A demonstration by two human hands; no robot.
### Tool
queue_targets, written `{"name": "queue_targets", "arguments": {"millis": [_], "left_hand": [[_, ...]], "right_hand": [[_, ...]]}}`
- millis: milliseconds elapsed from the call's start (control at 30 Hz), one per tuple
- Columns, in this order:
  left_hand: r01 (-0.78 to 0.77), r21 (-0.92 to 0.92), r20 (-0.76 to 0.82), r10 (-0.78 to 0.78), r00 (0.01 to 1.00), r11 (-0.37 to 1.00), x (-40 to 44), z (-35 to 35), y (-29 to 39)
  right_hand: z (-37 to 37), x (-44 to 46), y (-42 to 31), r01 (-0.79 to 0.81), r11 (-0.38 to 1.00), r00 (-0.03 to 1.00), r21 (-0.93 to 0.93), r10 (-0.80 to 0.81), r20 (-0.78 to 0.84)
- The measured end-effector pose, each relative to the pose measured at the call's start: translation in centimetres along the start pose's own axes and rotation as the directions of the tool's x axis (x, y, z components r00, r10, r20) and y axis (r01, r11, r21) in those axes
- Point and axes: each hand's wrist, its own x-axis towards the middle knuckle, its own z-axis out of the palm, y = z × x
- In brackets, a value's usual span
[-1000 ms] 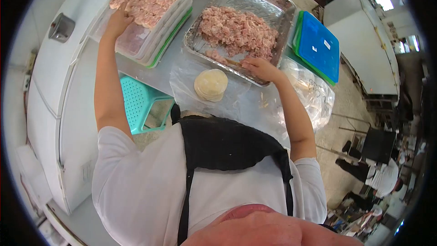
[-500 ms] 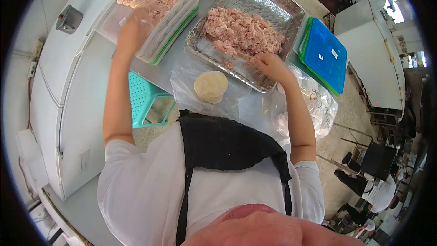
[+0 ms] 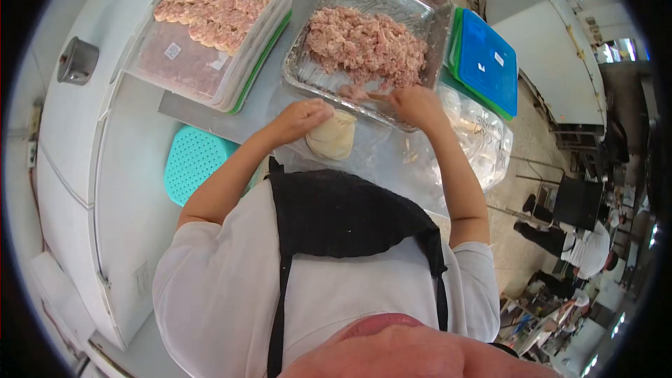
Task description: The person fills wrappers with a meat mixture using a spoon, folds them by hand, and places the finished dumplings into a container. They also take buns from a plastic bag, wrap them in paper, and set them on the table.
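Observation:
My left hand is at the upper left edge of a stack of round pale dough wrappers. Its fingers are pinched together on the top wrapper, whose upper edge looks lifted. The stack lies on a clear plastic sheet. My right hand is closed round a thin light-brown spatula at the near rim of a metal tray. A dab of meat sits at the spatula's left end. Inside the tray lies a large mound of raw minced meat.
Stacked clear plastic boxes at the left hold rows of filled dumplings. Blue and green lids lie right of the tray, above plastic-bagged packs. A turquoise stool stands below the table's left edge. Other people work far right.
My left hand has come from the dumpling box down to the wrapper stack and pinches the top wrapper. The right hand stays at the tray's near rim with the spatula.

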Motion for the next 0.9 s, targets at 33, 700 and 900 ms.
{"name": "queue_targets", "arguments": {"millis": [33,700,900], "left_hand": [[0.113,-0.234,-0.019,-0.121,0.992,0.966,-0.1,-0.6,0.3],[-0.372,-0.928,-0.347,-0.313,0.884,-0.019,9.9,-4.7,3.9],[-0.401,-0.897,-0.442,-0.401,0.802,0.185,9.8,-3.5,6.5]], "right_hand": [[1.9,0.1,-0.2,0.045,0.998,0.999,0.052,-0.044,-0.024],[-0.6,-1.5,-4.4,0.19,0.933,0.898,0.306,-0.039,-0.438],[-1.0,-2.7,-4.6,0.122,0.981,0.904,0.149,-0.048,-0.425]]}}
